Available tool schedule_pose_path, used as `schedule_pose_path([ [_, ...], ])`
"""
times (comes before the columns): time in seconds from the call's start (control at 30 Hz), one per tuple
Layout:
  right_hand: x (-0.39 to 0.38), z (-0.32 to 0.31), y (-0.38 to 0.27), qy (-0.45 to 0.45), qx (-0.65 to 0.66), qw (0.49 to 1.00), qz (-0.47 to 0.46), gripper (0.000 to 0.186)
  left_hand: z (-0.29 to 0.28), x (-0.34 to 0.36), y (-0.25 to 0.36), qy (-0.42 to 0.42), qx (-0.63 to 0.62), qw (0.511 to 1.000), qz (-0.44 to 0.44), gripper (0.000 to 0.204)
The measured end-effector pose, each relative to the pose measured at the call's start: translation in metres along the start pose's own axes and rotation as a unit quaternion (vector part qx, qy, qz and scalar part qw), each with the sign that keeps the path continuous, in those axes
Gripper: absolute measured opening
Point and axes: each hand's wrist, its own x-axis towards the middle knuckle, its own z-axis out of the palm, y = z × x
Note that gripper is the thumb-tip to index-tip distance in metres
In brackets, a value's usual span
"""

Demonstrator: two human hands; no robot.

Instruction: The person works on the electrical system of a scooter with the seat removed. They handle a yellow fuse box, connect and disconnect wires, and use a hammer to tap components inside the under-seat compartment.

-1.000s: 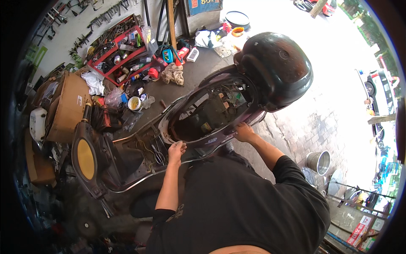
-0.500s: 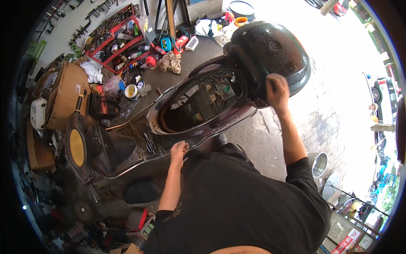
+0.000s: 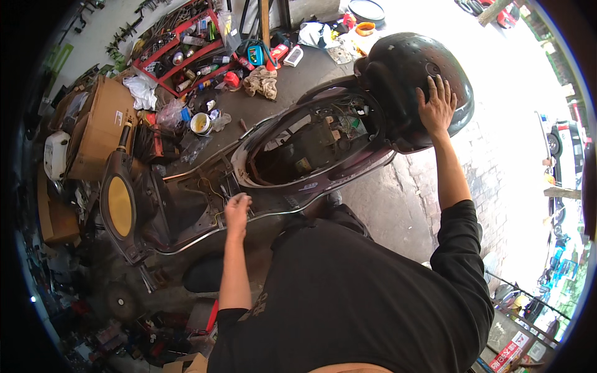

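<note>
A dark red-brown scooter [image 3: 323, 177] stretches across in front of me, its open seat compartment [image 3: 305, 149] showing wires and inner parts. My right hand [image 3: 437, 109] lies flat with fingers spread on the black domed rear box [image 3: 398, 68]. My left hand [image 3: 237, 214] is over the near side of the floorboard, its fingers curled together; whatever they hold, if anything, is too small to make out. Beside it, thin yellow wiring [image 3: 219, 214] runs over the bare floorboard frame. The scooter's front end, with a yellow oval panel [image 3: 120, 206], lies to the left.
A red rack [image 3: 163, 78] full of bottles and cans stands at the far left. Near it are a cardboard box [image 3: 107, 121], a small white tub [image 3: 201, 124] and a crumpled rag [image 3: 261, 82]. A dark oval pad [image 3: 204, 273] lies on the floor below my left forearm.
My right hand has opened from a curl and moved right onto the box top. My left hand has shifted left and up over the floorboard. The view has shifted slightly.
</note>
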Motion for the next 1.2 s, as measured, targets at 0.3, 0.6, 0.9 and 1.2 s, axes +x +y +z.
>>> schedule_pose_path([
  [0.3,0.004,0.019,-0.018,-0.057,-0.052,0.996,0.049,0.066,0.006,0.029,0.038,-0.051,0.122,0.985,0.109,0.031],
  [0.6,0.002,0.006,-0.028,-0.049,-0.115,0.991,0.057,0.066,-0.073,0.011,0.063,-0.006,0.436,0.86,0.264,0.042],
  [0.9,0.004,0.017,-0.029,-0.031,-0.113,0.992,0.04,0.068,-0.166,0.084,-0.044,0.118,0.108,0.987,-0.023,0.023],
  [1.2,0.009,0.04,-0.002,0.029,-0.119,0.989,-0.089,0.059,-0.163,0.131,-0.222,0.114,0.251,0.948,-0.158,0.028],
])
